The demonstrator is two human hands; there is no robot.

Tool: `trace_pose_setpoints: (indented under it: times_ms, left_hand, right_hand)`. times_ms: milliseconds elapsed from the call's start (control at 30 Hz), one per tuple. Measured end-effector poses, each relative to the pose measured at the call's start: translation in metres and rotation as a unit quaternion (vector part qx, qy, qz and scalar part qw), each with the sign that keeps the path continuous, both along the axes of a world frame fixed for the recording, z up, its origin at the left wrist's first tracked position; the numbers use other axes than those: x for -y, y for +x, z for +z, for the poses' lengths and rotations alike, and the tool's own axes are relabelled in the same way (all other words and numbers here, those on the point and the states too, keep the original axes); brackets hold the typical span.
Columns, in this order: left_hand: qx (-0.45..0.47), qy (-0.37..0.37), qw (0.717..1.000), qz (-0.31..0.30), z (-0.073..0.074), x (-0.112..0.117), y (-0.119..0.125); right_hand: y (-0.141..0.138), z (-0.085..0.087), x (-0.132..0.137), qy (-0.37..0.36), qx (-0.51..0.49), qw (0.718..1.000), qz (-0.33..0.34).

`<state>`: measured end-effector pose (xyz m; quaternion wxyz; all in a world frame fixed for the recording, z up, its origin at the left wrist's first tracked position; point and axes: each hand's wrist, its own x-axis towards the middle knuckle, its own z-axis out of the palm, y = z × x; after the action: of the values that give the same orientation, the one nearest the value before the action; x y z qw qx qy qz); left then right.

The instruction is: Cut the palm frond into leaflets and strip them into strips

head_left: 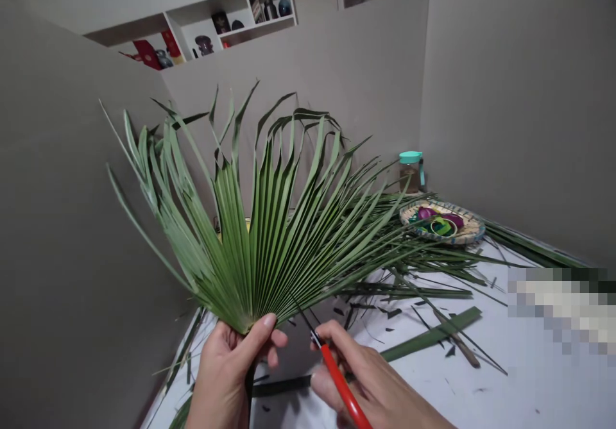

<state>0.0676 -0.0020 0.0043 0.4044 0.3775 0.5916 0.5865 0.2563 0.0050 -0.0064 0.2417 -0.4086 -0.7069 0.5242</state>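
A broad green palm leaf [269, 236] fans out upright above the table, its tips frayed and bent. My left hand [235, 358] grips it at the base, the thumb pressed over the point where the blades meet the stalk. In my right hand [366, 371] is a pair of scissors [339, 378] with red handles. Their slim dark blades are parted and point up and left, close to the leaf's lower right edge. Whether the blades touch the leaf, I cannot tell.
Cut leaf strips [433, 256] are heaped at the back right. A woven basket [474, 231] with purple and green pieces sits beside a jug with a turquoise lid [410, 157]. One wide strip [433, 336] and scraps lie on the white table [481, 397]. Walls enclose the table.
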Motion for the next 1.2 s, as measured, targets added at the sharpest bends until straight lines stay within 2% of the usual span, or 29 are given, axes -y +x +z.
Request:
trace_pose_setpoints:
  times_ms: [167,433,633,833,1033,1200]
  left_hand:
    - [-0.013,-0.011,1.0,-0.008,0.003,0.001,0.004]
    - [0.007,-0.01,1.0,-0.018,0.003,-0.002,0.004]
    - [-0.005,-0.02,0.999,-0.025,0.004,0.0,0.004]
    - [0.034,-0.05,0.998,0.004,0.006,0.001,0.005]
    - [0.006,-0.041,0.999,-0.02,0.005,-0.003,0.005]
    - [-0.001,-0.03,0.999,-0.019,0.001,-0.005,0.002]
  right_hand:
    - [-0.005,0.001,0.005,-0.012,-0.003,1.0,-0.026]
    - [-0.007,-0.014,-0.002,0.032,-0.049,0.998,-0.034]
    - [-0.011,-0.012,-0.001,0.013,-0.077,0.997,-0.005]
    - [-0.011,-0.016,-0.004,0.071,-0.041,0.996,-0.031]
    - [-0.012,-0.025,-0.009,0.124,-0.001,0.992,-0.001]
    - [-0.012,-0.016,-0.01,0.061,0.017,0.998,-0.016]
